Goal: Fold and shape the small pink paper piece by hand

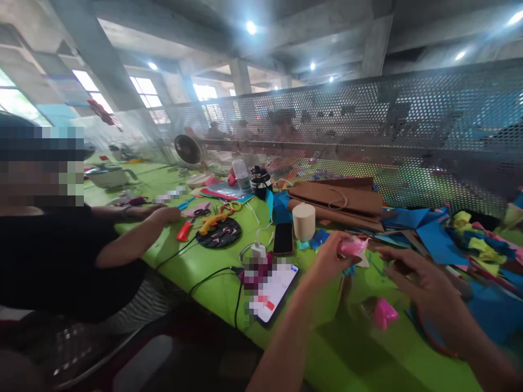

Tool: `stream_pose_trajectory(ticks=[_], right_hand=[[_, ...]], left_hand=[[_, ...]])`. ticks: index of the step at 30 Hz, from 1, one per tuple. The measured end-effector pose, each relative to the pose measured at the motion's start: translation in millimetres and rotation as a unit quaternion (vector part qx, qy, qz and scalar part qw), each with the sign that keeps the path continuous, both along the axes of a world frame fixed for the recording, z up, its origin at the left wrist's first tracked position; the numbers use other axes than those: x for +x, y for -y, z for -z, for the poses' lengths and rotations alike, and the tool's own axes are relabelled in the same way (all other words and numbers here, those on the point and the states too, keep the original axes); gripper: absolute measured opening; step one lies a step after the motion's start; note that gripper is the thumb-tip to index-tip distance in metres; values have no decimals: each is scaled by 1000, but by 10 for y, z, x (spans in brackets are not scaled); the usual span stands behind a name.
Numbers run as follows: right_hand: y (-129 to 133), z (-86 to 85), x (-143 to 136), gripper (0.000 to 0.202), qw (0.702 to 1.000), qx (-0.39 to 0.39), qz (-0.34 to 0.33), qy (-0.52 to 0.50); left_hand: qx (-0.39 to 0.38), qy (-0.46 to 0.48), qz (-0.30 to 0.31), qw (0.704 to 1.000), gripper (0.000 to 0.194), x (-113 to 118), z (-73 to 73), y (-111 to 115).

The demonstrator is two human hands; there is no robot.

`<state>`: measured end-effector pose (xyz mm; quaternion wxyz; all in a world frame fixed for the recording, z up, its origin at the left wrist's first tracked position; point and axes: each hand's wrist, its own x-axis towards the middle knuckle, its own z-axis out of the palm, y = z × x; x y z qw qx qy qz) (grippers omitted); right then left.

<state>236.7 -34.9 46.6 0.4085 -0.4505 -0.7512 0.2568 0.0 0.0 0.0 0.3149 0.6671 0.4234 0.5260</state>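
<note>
My left hand is closed on a shiny pink piece, held above the green table. To its right my right hand hovers with its fingers apart and nothing visible between them. A brighter pink piece lies on the table below and between the two hands. Scraps of pale and blue material show just under the pink piece in my left hand. A cream cylinder stands behind my left hand.
A lit phone, a dark phone and cables lie left of my left arm. Brown sheets and blue sheets are piled behind. A person sits at left near a glue gun. A perforated screen borders the table.
</note>
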Motion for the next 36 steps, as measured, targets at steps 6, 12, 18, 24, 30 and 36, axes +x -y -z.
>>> stream_pose_trajectory(ticks=[6,12,18,24,30,36], right_hand=[[-42,47,-112,33,996,87,24,11],[52,56,-102,32,989,137,23,46],[42,68,-89,29,992,117,13,55],[82,-6,-53,31,994,105,19,7],[76,-24,-40,24,992,119,17,26],[54,13,-66,21,985,157,7,67]], left_hand=[[68,-33,29,997,46,80,-86,53],[91,-30,53,994,39,127,-113,79],[96,-35,50,993,37,157,-78,97],[62,-21,46,997,42,182,-43,107],[57,-24,46,997,43,199,-26,89],[63,-25,43,997,39,214,-47,103]])
